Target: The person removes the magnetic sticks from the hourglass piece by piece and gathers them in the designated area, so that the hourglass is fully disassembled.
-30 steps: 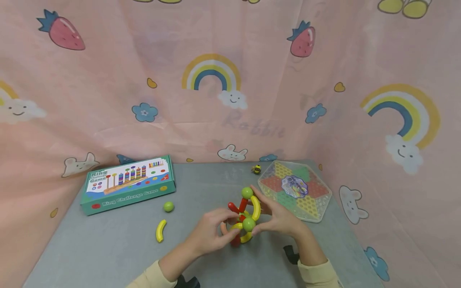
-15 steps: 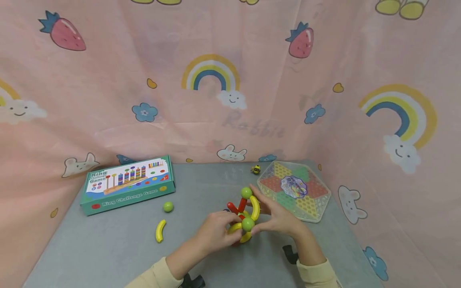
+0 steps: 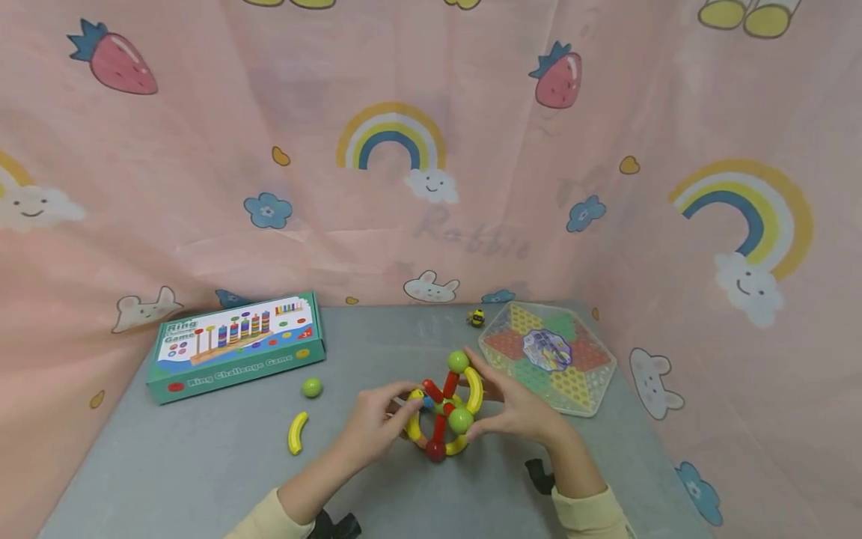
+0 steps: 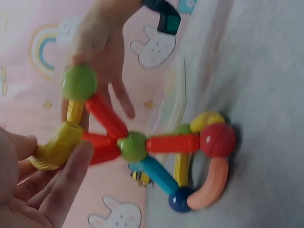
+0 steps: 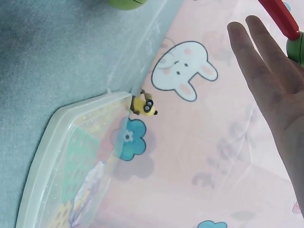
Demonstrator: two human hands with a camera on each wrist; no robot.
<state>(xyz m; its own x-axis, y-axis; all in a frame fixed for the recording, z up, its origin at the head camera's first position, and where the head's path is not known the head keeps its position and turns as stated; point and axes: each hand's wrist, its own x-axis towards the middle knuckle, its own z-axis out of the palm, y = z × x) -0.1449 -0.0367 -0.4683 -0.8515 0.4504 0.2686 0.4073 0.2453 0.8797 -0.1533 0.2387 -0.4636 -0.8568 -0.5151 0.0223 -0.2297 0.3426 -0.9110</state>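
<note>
L hand (image 3: 370, 421) pinches yellow rod (image 4: 57, 147), axis aslant, L of frame (image 3: 449, 409) centre; contact w/ frame unclear. R hand (image 3: 518, 404), fingers spread, holds frame's R side.

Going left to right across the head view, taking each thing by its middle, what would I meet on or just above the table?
Green Ring Challenge Game box, loose yellow curved stick, loose green ball, left hand, ball-and-stick build, small yellow-and-black figure, right hand, star-patterned game board.
</note>
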